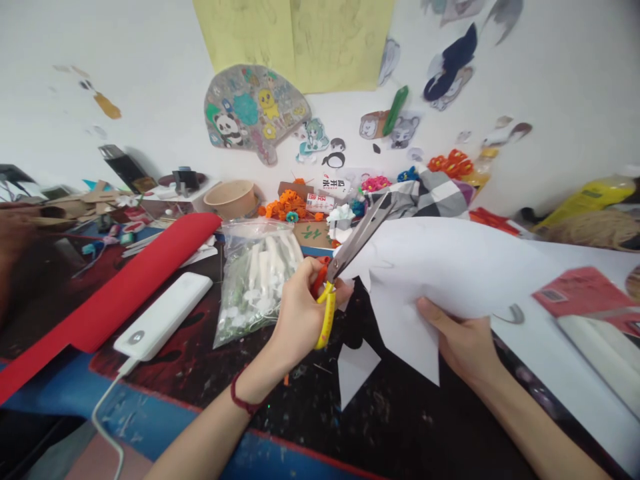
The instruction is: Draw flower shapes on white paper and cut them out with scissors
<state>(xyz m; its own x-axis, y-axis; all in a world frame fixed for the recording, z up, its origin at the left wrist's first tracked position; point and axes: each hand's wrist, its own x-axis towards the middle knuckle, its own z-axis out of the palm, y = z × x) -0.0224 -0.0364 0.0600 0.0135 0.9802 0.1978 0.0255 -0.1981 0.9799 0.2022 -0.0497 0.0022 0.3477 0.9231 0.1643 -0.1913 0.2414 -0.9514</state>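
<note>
My left hand (300, 310) is closed round the yellow and orange handles of a pair of scissors (350, 250). Their metal blades point up and to the right, beside the cut edge of a large white sheet of paper (450, 260). With thumb on top, my right hand (465, 337) grips that sheet near its lower edge; the fingers underneath are hidden. A pointed flap of the paper hangs between the hands. Below the scissors, a loose white paper scrap (356, 370) lies on the dark mat (390, 427).
Left of my hands are a clear bag of white and green pieces (257, 280), a white power bank (163, 317) with a cable, and a long red piece (150, 280). A round container (230, 198) stands behind. Another person's hand (15, 247) shows at the left edge.
</note>
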